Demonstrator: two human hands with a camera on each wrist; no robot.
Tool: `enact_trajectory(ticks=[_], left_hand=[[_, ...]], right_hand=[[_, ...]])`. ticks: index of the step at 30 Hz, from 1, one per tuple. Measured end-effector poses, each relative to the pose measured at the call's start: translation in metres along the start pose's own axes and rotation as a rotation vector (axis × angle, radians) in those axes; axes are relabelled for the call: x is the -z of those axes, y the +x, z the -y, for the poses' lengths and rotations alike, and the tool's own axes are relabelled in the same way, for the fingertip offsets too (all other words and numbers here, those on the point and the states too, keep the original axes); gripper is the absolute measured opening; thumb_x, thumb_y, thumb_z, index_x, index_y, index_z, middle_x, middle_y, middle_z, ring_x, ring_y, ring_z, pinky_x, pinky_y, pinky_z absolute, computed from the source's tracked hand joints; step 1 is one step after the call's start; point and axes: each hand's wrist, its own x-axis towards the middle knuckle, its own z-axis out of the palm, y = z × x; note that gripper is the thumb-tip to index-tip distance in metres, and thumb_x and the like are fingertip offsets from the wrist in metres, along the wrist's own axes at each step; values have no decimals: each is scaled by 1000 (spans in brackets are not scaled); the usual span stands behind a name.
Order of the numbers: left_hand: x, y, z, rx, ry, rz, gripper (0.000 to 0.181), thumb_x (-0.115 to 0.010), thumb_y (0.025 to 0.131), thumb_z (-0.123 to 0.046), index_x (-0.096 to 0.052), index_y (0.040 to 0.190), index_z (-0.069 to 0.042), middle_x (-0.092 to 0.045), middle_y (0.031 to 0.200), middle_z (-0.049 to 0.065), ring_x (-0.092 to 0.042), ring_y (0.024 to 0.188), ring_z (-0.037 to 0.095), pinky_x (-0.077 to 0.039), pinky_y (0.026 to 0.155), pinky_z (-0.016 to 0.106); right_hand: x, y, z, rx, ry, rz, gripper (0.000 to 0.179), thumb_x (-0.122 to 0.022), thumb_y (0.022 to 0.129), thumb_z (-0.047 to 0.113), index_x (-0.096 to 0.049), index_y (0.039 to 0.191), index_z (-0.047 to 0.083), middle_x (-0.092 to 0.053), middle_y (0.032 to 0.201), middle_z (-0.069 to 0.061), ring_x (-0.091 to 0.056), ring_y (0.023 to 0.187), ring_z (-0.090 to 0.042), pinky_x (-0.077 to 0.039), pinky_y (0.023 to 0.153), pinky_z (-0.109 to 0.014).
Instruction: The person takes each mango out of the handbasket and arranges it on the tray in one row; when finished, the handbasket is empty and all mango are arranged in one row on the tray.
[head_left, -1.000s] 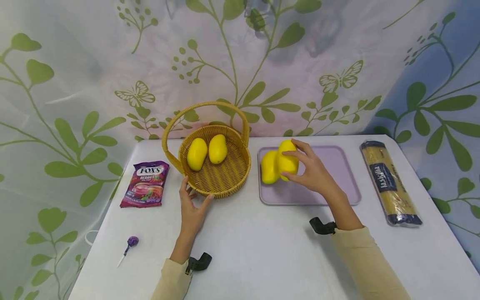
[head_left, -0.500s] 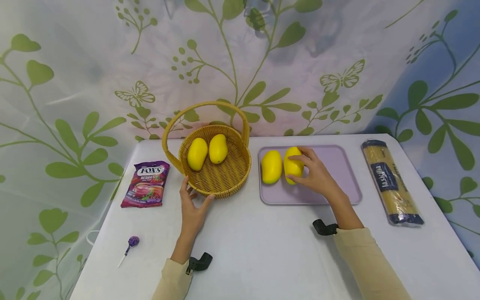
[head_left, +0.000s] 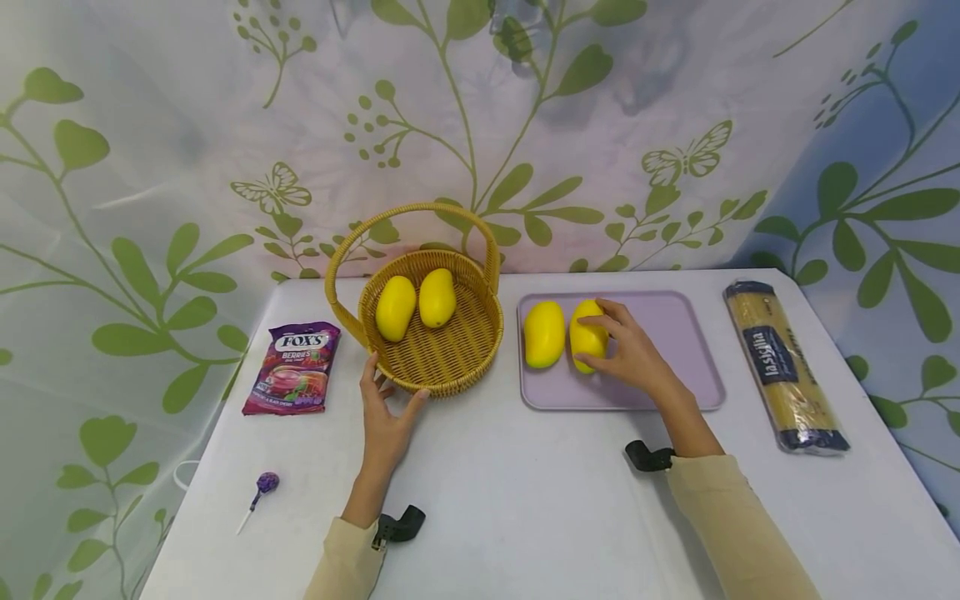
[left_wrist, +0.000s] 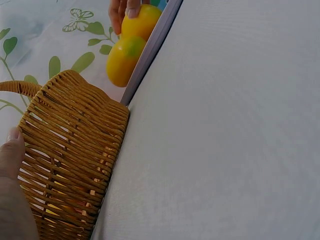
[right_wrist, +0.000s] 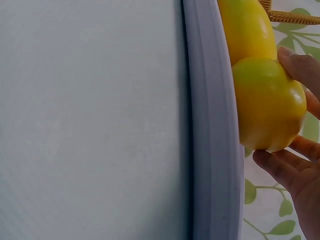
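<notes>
My right hand (head_left: 632, 346) holds a yellow mango (head_left: 587, 335) between thumb and fingers, over the left part of the lilac tray (head_left: 675, 375). In the right wrist view this mango (right_wrist: 267, 105) sits just behind the tray's rim, with fingers on both sides. Another mango (head_left: 544, 335) lies to its left on the tray. My left hand (head_left: 386, 433) grips the near left side of the wicker basket (head_left: 450, 358); the left wrist view shows its thumb against the woven wall (left_wrist: 75, 145). Inside the basket lie a mango (head_left: 395, 308) and a second mango (head_left: 437, 298).
A purple Fox's candy bag (head_left: 292, 369) lies left of the basket. Nearer me is a wrapped lollipop (head_left: 266, 485). A spaghetti pack (head_left: 783, 367) lies right of the tray. The basket's tall handle (head_left: 411, 208) arches upward, and a leaf-patterned curtain (head_left: 562, 150) stands behind the white table (head_left: 525, 500).
My right hand has lowered its mango onto the tray and shifted slightly right, so a gap now shows between the two mangoes there. The left hand and basket have stayed put.
</notes>
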Motion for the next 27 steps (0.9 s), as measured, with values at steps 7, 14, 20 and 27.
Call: enact_trajectory(ticks=[7, 14, 20, 27], left_hand=[[0, 0, -1, -2, -1, 4, 90, -74, 85, -4, -15, 153, 0, -19, 155, 32, -37, 131, 53, -37, 100, 62], [-5, 1, 26, -7, -3, -14, 92, -76, 83, -5, -15, 153, 0, -19, 157, 26, -38, 131, 51, -37, 100, 61], [-6, 1, 44, -8, 28, -14, 95, -77, 84, -12, -15, 155, -7, -20, 159, 18, -40, 133, 40, -40, 99, 51], [-5, 1, 47, -24, 27, -10, 95, -77, 85, -19, -14, 155, -8, -20, 158, 19, -40, 134, 39, -40, 99, 48]], right_hand=[[0, 1, -2, -27, -3, 6, 54, -85, 76, 16, -63, 124, 7, -35, 148, -28, -38, 136, -46, -37, 105, -63], [1, 3, -1, -37, -20, 38, 59, -84, 77, 17, -59, 130, 7, -32, 150, -27, -38, 135, -46, -37, 105, -64], [2, 3, 0, -36, -22, 47, 62, -84, 77, 17, -57, 132, 6, -32, 151, -27, -38, 135, -47, -39, 103, -62], [-1, 4, -1, -12, -12, 34, 60, -84, 77, 16, -57, 130, 5, -32, 150, -28, -42, 131, -47, -45, 96, -59]])
